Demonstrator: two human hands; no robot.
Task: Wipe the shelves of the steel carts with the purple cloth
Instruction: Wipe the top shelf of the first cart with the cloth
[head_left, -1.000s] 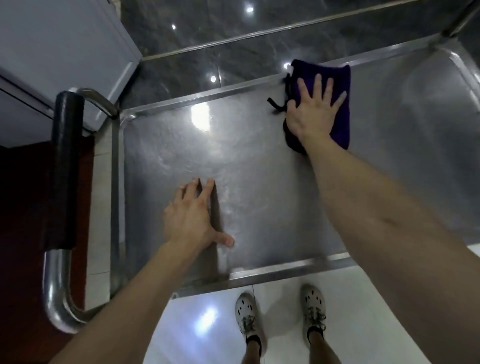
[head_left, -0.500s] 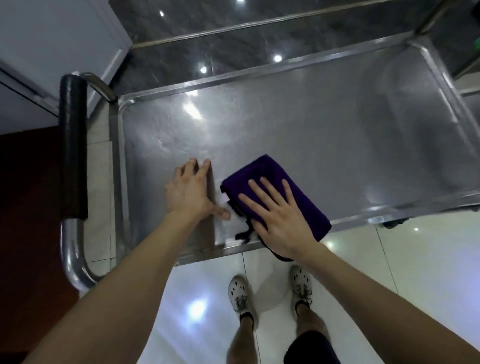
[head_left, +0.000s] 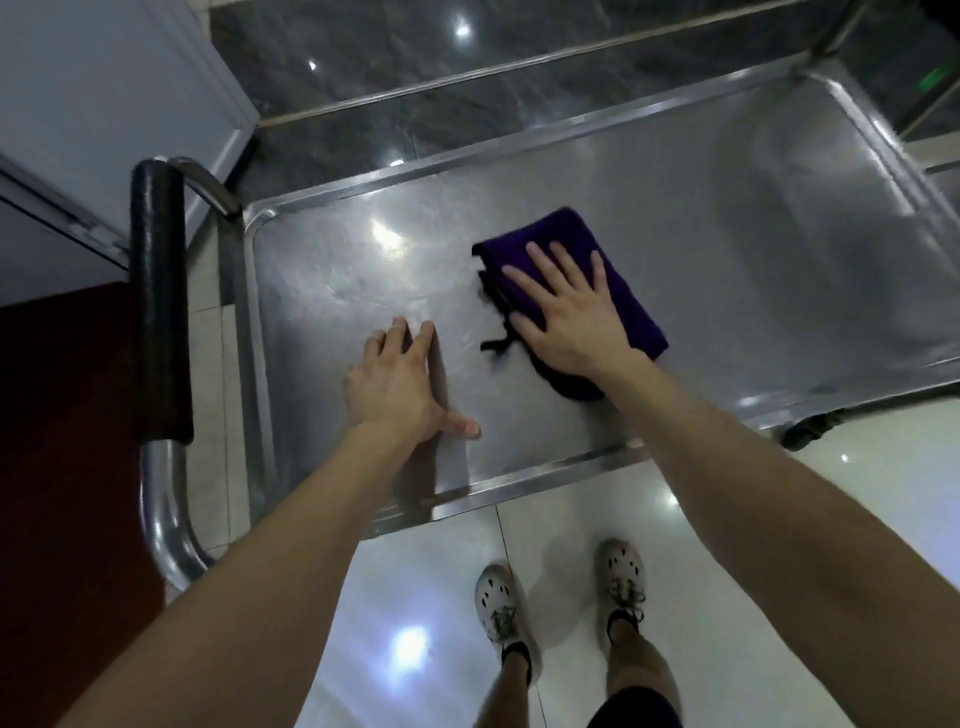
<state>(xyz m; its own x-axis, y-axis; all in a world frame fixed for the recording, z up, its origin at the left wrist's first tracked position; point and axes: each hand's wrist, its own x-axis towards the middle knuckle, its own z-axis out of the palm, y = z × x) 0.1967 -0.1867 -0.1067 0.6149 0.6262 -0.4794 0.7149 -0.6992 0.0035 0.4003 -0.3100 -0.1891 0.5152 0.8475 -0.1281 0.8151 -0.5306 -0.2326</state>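
A person leans over a steel cart, the right hand (head_left: 574, 317) spread flat with straight fingers on a folded purple cloth (head_left: 618, 283) lying on the top shelf (head_left: 727, 218), about midway between the front and back rims. The left hand (head_left: 400, 387) rests just beside it, palm down on bare metal, fingers extended and gripping nothing. A black-padded handle (head_left: 158, 301) stands at the cart's left end. Below, white shoes (head_left: 498, 605) stand on glossy pale floor tiles (head_left: 415, 597).
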